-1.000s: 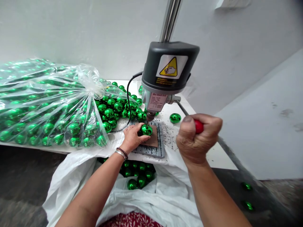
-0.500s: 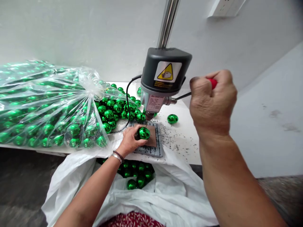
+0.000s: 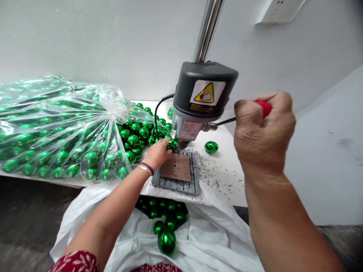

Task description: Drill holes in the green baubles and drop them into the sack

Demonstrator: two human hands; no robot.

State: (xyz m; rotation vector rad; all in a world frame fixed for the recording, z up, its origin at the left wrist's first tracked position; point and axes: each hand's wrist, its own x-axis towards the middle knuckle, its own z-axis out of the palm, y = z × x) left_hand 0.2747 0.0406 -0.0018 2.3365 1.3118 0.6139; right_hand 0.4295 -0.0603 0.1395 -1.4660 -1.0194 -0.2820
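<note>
My right hand [image 3: 263, 132] is wrapped round the red knob [image 3: 266, 108] on the lever of a small bench drill [image 3: 204, 90]. Beside the drill chuck, my left hand [image 3: 159, 153] reaches to a green shiny ball [image 3: 171, 144] at the edge of the loose pile [image 3: 143, 133]; its fingertips are partly hidden, so its hold is unclear. Under the drill bit, a brown board [image 3: 178, 170] with a small hole lies bare on the grey drill base [image 3: 174, 186]. Another ball [image 3: 166, 241] is over the white cloth [image 3: 207, 230] in front.
A clear plastic bag [image 3: 62, 132] full of green balls covers the left of the white table [image 3: 224, 166]. One ball [image 3: 211, 146] lies right of the drill among dark shavings. More balls [image 3: 170, 206] sit in the cloth below. A socket box [image 3: 279, 11] is on the wall.
The ball under the bit has left the board, and one now shows lower down over the cloth. My left hand has moved up to the pile. My right hand still grips the knob.
</note>
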